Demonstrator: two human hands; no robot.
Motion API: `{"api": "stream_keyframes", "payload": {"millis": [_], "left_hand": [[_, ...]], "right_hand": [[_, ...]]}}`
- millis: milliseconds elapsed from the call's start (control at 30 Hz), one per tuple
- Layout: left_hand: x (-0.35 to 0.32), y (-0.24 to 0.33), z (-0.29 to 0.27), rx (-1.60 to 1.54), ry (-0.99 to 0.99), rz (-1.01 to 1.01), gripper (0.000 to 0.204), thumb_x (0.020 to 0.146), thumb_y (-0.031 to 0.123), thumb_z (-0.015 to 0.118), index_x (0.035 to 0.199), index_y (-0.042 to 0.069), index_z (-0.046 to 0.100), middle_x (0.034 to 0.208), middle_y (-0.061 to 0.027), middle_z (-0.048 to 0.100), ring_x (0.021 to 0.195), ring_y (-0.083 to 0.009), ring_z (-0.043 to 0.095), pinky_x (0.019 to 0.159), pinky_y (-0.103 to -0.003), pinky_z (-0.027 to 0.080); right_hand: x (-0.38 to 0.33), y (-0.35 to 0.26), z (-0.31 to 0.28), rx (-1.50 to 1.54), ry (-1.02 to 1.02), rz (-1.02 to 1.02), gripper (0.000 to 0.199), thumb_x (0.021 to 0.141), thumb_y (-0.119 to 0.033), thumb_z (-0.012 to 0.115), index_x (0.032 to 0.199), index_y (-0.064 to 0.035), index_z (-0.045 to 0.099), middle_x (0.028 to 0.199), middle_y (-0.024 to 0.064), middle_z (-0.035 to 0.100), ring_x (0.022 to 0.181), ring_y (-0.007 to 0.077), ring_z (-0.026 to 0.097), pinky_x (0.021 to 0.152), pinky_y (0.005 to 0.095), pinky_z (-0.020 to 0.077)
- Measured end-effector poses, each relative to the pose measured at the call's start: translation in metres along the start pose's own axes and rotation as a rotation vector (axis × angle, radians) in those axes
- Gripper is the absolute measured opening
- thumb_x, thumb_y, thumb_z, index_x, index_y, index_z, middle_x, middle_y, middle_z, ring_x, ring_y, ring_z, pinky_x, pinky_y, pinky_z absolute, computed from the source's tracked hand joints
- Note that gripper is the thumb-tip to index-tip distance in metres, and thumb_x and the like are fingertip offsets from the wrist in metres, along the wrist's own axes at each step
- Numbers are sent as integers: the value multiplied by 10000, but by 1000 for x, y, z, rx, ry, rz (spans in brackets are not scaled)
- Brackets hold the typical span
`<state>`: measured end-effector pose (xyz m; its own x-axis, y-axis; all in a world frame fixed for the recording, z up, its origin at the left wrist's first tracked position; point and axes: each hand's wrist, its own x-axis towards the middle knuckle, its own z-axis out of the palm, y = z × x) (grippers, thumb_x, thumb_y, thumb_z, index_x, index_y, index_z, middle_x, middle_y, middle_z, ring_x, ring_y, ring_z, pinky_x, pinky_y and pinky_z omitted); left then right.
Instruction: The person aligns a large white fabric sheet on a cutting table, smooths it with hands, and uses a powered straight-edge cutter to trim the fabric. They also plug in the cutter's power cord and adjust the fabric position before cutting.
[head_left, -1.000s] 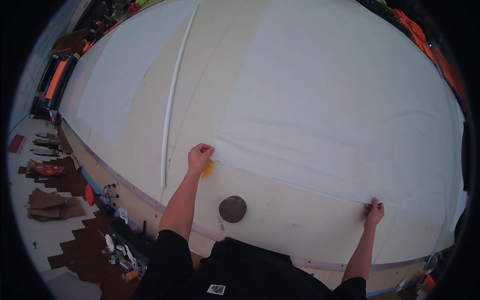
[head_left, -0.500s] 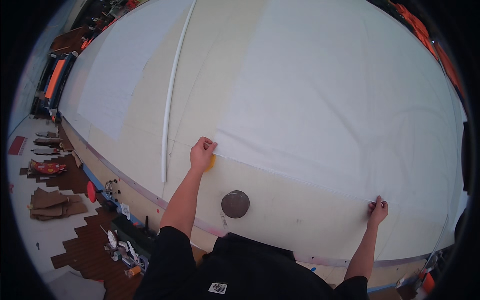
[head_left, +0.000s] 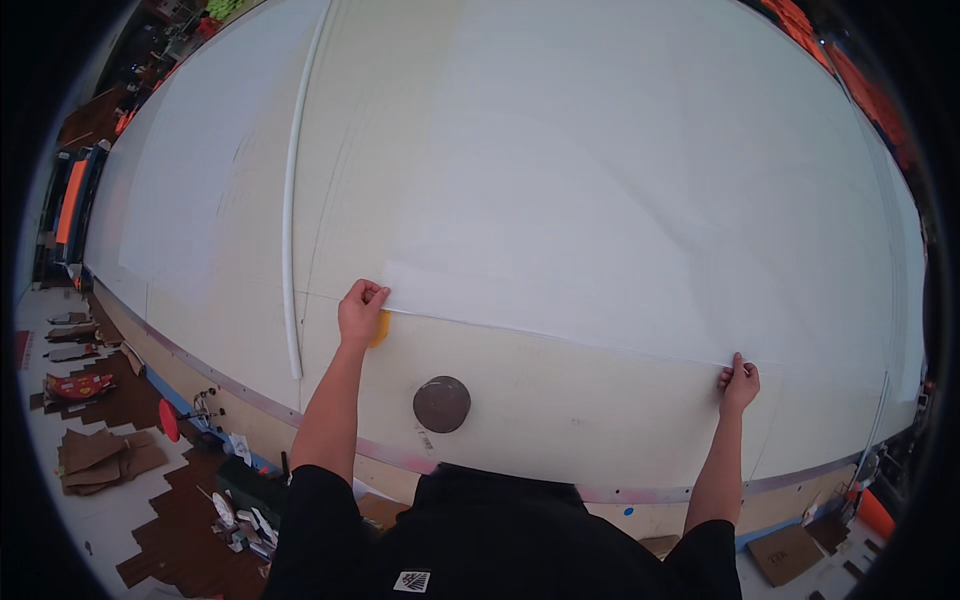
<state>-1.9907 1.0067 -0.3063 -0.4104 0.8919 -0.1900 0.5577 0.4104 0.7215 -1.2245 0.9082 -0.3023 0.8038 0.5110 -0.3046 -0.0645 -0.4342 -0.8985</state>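
A large thin white sheet covers much of the pale tabletop; whether it is cloth or paper I cannot tell. My left hand pinches its near left corner between thumb and fingers. Further right, my right hand pinches the same near edge, which runs nearly straight between the two hands. A small flat yellow piece shows beside my left hand, partly covered by it. Nearer to me, a round dark disc rests on the table, apart from the sheet.
A long white rod lies left of the sheet, with another white sheet beyond it. The table's metal-edged rim curves before me. Brown cardboard pieces and a red round object are beyond the table at left.
The view has turned slightly, so most things sit further left. The sheet's near edge now appears more level, with its folds fainter. Both hands keep their pinch.
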Motion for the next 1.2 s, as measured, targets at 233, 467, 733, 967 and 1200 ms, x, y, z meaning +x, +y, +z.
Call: {"api": "stream_keyframes", "payload": {"millis": [233,467,733,967,1200], "left_hand": [[-7,23,-1,24,1,37,192,956,175,777,946,25,658,704,12,591,661,-77,497,638,-269,453],[-5,13,-1,26,1,77,206,953,199,781,969,30,664,715,-2,623,665,-94,521,648,-283,468],[-8,24,-2,55,-10,65,230,949,225,788,980,38,658,700,-10,619,648,-104,527,636,-293,469],[-41,70,-15,306,143,146,402,969,358,750,1224,77,616,856,-67,674,732,-212,638,668,-393,520],[-214,124,-19,700,-478,599,824,768,386,883,1484,210,514,1494,-138,467,1268,-412,550,950,-527,592]], "right_hand": [[1,4,-2,-93,46,-39,304,974,-234,784,974,-30,559,698,53,617,496,113,558,397,268,418],[-2,10,-4,-92,44,-63,289,971,-216,782,972,-19,571,707,59,631,500,111,573,396,265,422],[1,10,-3,-191,38,-96,293,976,-238,778,972,-33,569,714,47,629,493,110,568,401,261,427],[7,20,-12,-175,19,-83,292,990,-263,756,951,-39,572,701,37,625,495,104,574,389,262,420],[2,15,-9,-136,-8,-72,280,1002,-267,741,928,-82,545,690,9,592,489,87,522,384,246,361]]}}
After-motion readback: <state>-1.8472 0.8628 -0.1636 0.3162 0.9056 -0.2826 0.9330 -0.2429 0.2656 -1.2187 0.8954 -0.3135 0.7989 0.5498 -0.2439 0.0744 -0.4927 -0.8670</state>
